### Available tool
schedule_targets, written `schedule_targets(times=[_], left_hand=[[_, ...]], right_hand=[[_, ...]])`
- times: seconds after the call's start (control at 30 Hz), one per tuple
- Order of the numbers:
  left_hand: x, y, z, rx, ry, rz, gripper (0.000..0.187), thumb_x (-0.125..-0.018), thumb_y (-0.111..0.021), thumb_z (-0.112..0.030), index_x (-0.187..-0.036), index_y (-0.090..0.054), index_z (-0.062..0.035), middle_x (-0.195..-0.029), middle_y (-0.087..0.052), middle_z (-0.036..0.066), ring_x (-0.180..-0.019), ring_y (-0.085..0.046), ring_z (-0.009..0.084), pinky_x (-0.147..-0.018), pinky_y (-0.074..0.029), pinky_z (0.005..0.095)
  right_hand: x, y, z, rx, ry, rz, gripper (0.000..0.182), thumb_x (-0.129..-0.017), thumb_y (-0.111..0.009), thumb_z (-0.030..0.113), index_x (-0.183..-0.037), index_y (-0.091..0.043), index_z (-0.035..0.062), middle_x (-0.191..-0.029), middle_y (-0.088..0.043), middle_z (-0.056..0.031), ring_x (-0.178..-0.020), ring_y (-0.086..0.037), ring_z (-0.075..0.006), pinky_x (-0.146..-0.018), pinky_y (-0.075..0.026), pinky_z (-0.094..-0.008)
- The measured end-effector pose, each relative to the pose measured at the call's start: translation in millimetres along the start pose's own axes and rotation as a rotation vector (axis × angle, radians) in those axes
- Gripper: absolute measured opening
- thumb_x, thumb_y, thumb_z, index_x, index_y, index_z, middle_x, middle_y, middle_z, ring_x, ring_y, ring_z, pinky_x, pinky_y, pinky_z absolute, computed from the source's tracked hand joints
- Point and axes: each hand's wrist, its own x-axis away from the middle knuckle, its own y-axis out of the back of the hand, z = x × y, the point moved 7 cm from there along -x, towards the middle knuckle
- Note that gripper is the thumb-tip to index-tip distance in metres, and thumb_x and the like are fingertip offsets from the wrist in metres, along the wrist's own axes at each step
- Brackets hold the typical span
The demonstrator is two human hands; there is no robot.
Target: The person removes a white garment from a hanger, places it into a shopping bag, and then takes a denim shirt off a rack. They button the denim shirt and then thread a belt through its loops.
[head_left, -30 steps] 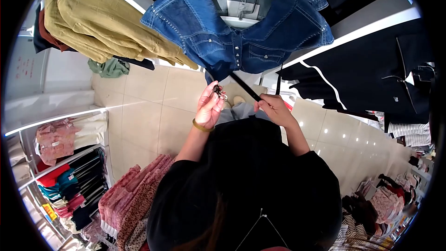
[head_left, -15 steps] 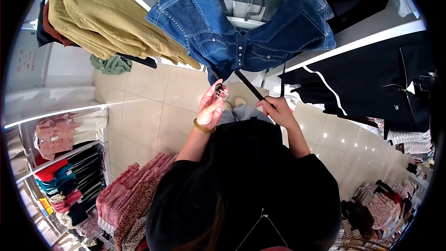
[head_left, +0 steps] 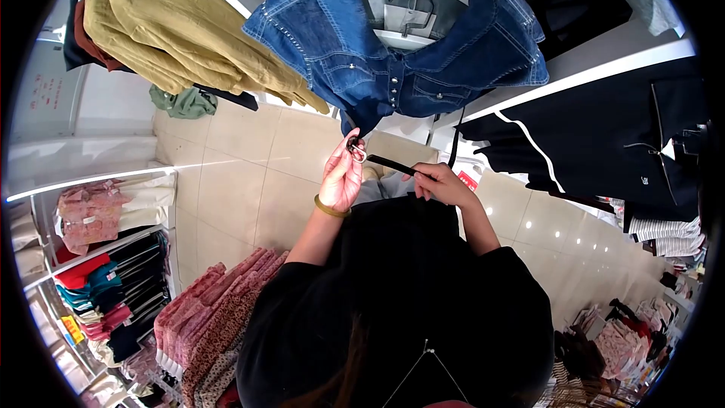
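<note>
A blue denim garment (head_left: 370,68) with snap buttons and chest pockets hangs in front of me on a white hanger (head_left: 404,38). Just below its lower edge, my left hand (head_left: 343,174) pinches a belt buckle (head_left: 356,149) with a silver metal frame. My right hand (head_left: 442,183) grips a thin black belt (head_left: 391,165) close to its free end. That end points left at the buckle, with its tip right beside the metal frame. Behind my right hand, the strap rises toward the garment.
Olive garments (head_left: 174,26) hang at upper left, dark clothes (head_left: 589,128) at right. Pink patterned garments (head_left: 215,310) hang at lower left near a shelf of folded clothes (head_left: 106,287). A rack of clothing (head_left: 619,340) stands at lower right. Tiled floor (head_left: 234,159) lies below.
The belt end has swung down from the garment's hem to the buckle. My right hand has shifted slightly left and turned; my left hand stays nearly in place on the buckle.
</note>
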Motion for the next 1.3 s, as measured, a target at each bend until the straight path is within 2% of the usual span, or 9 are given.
schedule_targets(times=[0.23,0.3,0.63,0.93,1.0,1.07,1.17,1.27,1.3], left_hand=[[5.6,-3.6,-6.8,0.026,-0.016,-0.03,0.049,-0.092,-0.048,-0.005,-0.134,-0.026,0.0076,-0.117,-0.043,0.018,-0.102,-0.051,0.0167,-0.094,-0.045,0.0219],[7.6,-2.5,-8.6,0.05,-0.024,-0.051,0.049,-0.089,-0.052,-0.002,-0.133,-0.031,0.0073,-0.115,-0.048,0.017,-0.102,-0.053,0.0178,-0.091,-0.046,0.0227],[14.0,-1.2,-6.3,-0.005,-0.044,-0.042,0.05,-0.089,-0.053,-0.005,-0.133,-0.031,0.0061,-0.114,-0.05,0.015,-0.105,-0.053,0.0192,-0.089,-0.048,0.0236],[19.1,-4.3,7.4,-0.164,0.004,-0.047,0.049,-0.084,-0.052,0.006,-0.131,-0.038,0.0017,-0.113,-0.053,0.009,-0.101,-0.055,0.0181,-0.081,-0.051,0.0236],[20.4,-0.8,9.9,-0.26,0.019,-0.139,0.05,-0.083,-0.055,0.004,-0.13,-0.039,0.0002,-0.115,-0.053,0.009,-0.099,-0.056,0.0173,-0.082,-0.048,0.0256],[19.8,-0.5,10.5,-0.305,-0.002,-0.147,0.048,-0.084,-0.053,0.004,-0.13,-0.041,-0.0005,-0.114,-0.054,0.009,-0.097,-0.056,0.0164,-0.079,-0.047,0.024],[20.4,10.0,9.3,-0.413,-0.084,-0.145,0.046,-0.085,-0.053,0.005,-0.129,-0.042,-0.0011,-0.114,-0.054,0.009,-0.098,-0.056,0.0161,-0.079,-0.047,0.0249],[23.1,23.2,14.9,-0.556,-0.11,-0.148,0.045,-0.084,-0.054,0.006,-0.127,-0.043,-0.0013,-0.113,-0.053,0.008,-0.098,-0.056,0.0166,-0.081,-0.048,0.0264],[23.1,18.8,18.0,-0.576,-0.131,-0.136,0.045,-0.083,-0.053,0.008,-0.126,-0.045,-0.001,-0.113,-0.053,0.008,-0.098,-0.056,0.016,-0.082,-0.047,0.0271]], right_hand=[[-10.3,-6.2,0.8,-0.059,-0.01,0.07,0.021,-0.094,-0.042,0.01,-0.096,-0.061,0.0024,-0.057,-0.054,-0.0033,-0.046,-0.047,-0.0073,-0.047,-0.039,-0.0198],[-11.9,-7.3,-1.2,-0.085,-0.04,0.092,0.021,-0.094,-0.042,0.012,-0.095,-0.061,0.0023,-0.057,-0.054,-0.0034,-0.046,-0.047,-0.0074,-0.047,-0.039,-0.02],[-24.8,-15.5,16.9,0.029,-0.031,0.208,0.022,-0.093,-0.043,0.014,-0.091,-0.061,0.0012,-0.057,-0.053,-0.0027,-0.048,-0.048,-0.0089,-0.049,-0.04,-0.0226],[-42.0,-35.5,49.5,0.117,0.085,0.252,0.015,-0.089,-0.048,0.015,-0.089,-0.057,0.0028,-0.062,-0.058,-0.0031,-0.051,-0.053,-0.0098,-0.049,-0.042,-0.0254],[-44.2,-29.0,61.2,0.068,0.191,-0.029,0.012,-0.087,-0.052,0.013,-0.086,-0.05,0.0015,-0.063,-0.058,-0.0037,-0.052,-0.054,-0.0109,-0.05,-0.042,-0.0266],[-40.0,-30.4,65.3,0.059,0.207,-0.052,0.012,-0.085,-0.056,0.008,-0.086,-0.046,0.0014,-0.065,-0.058,-0.0048,-0.054,-0.055,-0.0116,-0.051,-0.043,-0.0266],[-30.8,-30.3,71.5,0.149,0.313,-0.129,0.015,-0.081,-0.061,0.002,-0.09,-0.049,0.0019,-0.079,-0.06,-0.0076,-0.069,-0.061,-0.0134,-0.065,-0.05,-0.0262],[-19.0,-35.7,85.0,0.115,0.377,-0.184,0.019,-0.08,-0.063,0.004,-0.095,-0.051,0.0013,-0.082,-0.06,-0.0075,-0.073,-0.061,-0.0131,-0.065,-0.05,-0.026],[-16.7,-36.9,92.5,0.135,0.369,-0.183,0.024,-0.078,-0.067,0.008,-0.099,-0.057,0.0027,-0.08,-0.059,-0.007,-0.072,-0.061,-0.0158,-0.064,-0.049,-0.0268]])
